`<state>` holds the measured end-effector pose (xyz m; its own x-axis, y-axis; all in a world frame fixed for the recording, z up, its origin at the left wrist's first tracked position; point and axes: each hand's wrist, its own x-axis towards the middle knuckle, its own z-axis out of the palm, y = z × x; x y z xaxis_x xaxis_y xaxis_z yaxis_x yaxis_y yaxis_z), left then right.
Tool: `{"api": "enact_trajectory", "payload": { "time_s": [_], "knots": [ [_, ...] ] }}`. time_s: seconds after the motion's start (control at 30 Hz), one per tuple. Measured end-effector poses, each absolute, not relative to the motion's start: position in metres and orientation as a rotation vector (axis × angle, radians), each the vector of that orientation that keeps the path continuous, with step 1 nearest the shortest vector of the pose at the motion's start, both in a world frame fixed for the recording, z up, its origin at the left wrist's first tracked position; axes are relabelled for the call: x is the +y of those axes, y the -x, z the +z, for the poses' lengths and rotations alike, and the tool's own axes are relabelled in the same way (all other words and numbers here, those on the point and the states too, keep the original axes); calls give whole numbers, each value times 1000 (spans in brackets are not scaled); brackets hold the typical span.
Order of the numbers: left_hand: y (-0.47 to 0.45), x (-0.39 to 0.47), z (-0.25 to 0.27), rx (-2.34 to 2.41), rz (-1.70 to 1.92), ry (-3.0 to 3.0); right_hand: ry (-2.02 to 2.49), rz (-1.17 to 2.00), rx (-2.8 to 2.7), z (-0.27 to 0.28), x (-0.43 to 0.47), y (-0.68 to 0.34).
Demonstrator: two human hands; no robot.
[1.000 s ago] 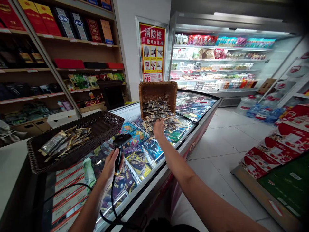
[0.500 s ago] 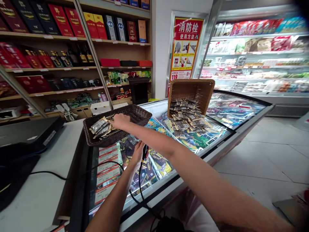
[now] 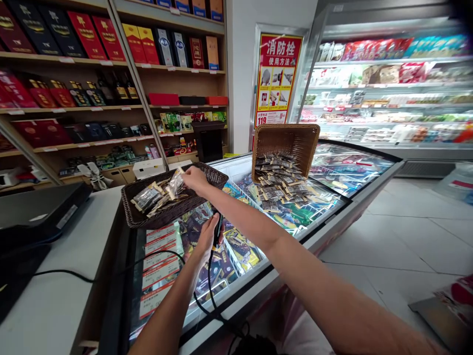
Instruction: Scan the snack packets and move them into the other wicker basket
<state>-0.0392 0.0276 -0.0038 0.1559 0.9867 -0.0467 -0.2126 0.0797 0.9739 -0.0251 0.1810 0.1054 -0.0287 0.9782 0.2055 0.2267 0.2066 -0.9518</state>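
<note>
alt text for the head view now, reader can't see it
A right hand pinches a small packet at a dark basket of packets while the left hand holds a black corded device. Nearby, a tan basket tipped on its side spills more packets across a glass-topped freezer.

Tan basket (image 3: pixel 276 139) — woven, packet (image 3: pixel 175 184) — glossy plastic

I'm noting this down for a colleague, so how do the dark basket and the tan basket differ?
The dark basket sits open side up; the tan basket is tipped, its opening toward the person, packets spilling out. The dark basket has the smaller pile, the tan basket the larger. The right hand is at the dark basket; neither hand touches the tan basket. Both look woven.
</note>
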Motion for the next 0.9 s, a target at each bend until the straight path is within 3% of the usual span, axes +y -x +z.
{"api": "enact_trajectory", "payload": {
  "time_s": [0.33, 0.9],
  "knots": [
    [36, 22, 7, 976, 1135, -1126, 1089, 849, -831, 44, 150, -177],
    [32, 18, 18, 972, 1049, -1206, 1355, 802, -764, -2, 157, -187]
  ]
}}
